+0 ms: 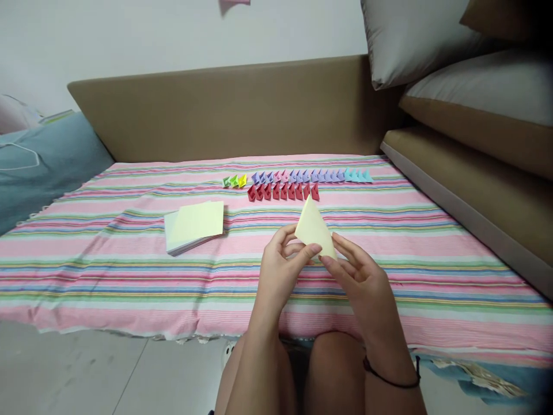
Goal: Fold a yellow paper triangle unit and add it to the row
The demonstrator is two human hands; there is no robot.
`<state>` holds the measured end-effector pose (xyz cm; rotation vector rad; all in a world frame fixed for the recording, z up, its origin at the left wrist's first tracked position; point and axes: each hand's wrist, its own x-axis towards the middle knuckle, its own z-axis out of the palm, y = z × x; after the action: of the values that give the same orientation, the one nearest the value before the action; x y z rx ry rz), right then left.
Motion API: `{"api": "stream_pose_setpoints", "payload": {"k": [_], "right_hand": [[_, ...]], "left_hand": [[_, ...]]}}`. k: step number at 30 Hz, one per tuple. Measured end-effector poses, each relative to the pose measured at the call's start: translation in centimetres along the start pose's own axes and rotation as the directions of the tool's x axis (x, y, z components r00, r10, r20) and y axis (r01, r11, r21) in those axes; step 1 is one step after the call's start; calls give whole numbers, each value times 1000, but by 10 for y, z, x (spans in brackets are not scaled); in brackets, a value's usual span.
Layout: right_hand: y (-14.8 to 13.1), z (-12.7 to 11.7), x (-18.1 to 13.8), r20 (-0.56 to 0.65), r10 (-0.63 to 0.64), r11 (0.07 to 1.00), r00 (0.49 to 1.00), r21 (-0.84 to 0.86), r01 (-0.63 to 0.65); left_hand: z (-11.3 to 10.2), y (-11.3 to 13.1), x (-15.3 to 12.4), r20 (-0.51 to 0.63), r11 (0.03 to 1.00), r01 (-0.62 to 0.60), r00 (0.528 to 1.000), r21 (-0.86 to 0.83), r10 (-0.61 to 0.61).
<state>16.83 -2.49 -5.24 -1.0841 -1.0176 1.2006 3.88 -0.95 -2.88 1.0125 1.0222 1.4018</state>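
Both my hands hold a pale yellow sheet of paper (314, 230), folded into a triangle with its tip pointing up, above the striped cloth. My left hand (283, 262) pinches its lower left edge between thumb and fingers. My right hand (360, 276) grips its lower right corner, fingers closed on it. A stack of pale yellow paper sheets (194, 226) lies to the left on the cloth. Behind the triangle stand rows of small folded paper pieces: green and yellow (234, 181), purple and pink (302, 176), teal (358, 176) and red (283, 191).
A pink striped cloth (129, 271) covers a low sofa seat with a tan backrest (233, 109). Grey and tan cushions (470, 98) are stacked at the right. A blue cushion (47, 161) lies at the left. My knees (302, 369) and the tiled floor (86, 374) are below.
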Motion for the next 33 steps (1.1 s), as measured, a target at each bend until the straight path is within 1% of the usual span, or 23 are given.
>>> {"api": "stream_pose_setpoints", "payload": {"k": [4, 8, 11, 13, 17, 23, 25, 27, 30, 33], "right_hand": [[-2, 2, 0, -28, 2, 1000, 1000, 30, -1], [-3, 3, 1, -30, -18, 1000, 999, 22, 19], [-4, 3, 2, -16, -21, 1000, 1000, 6, 21], [-5, 3, 2, -20, -15, 1000, 1000, -14, 14], [-5, 3, 2, -31, -25, 1000, 999, -6, 25], [1, 2, 1, -9, -56, 997, 998, 52, 57], [1, 2, 0, -34, -76, 997, 997, 24, 77], [1, 0, 0, -97, -93, 995, 991, -42, 90], [2, -5, 0, -188, -79, 987, 979, -151, 51], [5, -13, 1, -220, -55, 985, 974, -171, 17]], "left_hand": [[-1, -2, 1, 8, 1000, 5, 1000, -6, -5], [1, -1, 0, 16, 999, 33, 999, 12, -33], [3, 0, -1, 37, 998, 47, 998, -34, -46], [3, 0, -1, 30, 997, 51, 998, -64, -49], [3, 0, -1, 33, 997, 36, 999, -72, -33], [0, 0, -2, -28, 998, 50, 998, -34, -51], [-2, -1, -1, -41, 998, 59, 997, -15, -60], [-6, -1, 0, -35, 999, 54, 998, 7, -54], [-16, 1, 0, 30, 997, 34, 999, 64, -36], [-27, 4, -1, 100, 991, 12, 995, 132, -25]]}}
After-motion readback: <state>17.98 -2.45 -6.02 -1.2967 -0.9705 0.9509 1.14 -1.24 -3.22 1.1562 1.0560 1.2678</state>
